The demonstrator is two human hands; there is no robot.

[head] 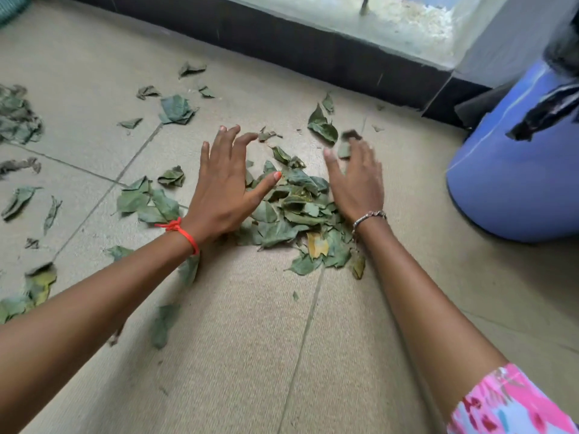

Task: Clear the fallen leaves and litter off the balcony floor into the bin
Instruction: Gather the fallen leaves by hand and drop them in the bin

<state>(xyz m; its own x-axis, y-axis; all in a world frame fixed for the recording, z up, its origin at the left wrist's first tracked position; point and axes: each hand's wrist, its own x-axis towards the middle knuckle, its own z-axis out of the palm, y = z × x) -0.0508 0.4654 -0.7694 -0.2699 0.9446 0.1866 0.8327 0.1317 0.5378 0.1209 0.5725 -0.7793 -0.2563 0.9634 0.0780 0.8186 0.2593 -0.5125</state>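
1. While we bracket the heap of dry green leaves [294,211] on the beige tiled balcony floor [250,355], the left hand [224,186] sits at its 9 o'clock and the right hand [357,183] at its 3 o'clock. Both have fingers splayed and loose, gripping nothing; the right fingertips are motion-blurred.
2. Risk: splayed fingers leave gaps, so we expect thin leaves to slip through on the lift.
3. Risk: the round blue plastic bin with black liner [517,170] stands at 2 o'clock, apart from the heap, so the carry could shed leaves.
4. Risk: a fast rake may flick light leaves outward.
5. Risk: the scattered green leaves [175,109] at 9 to 11 o'clock lie outside both hands, so we could miss them. The same goes for the yellow leaf [317,244] at the heap's 6 o'clock edge.
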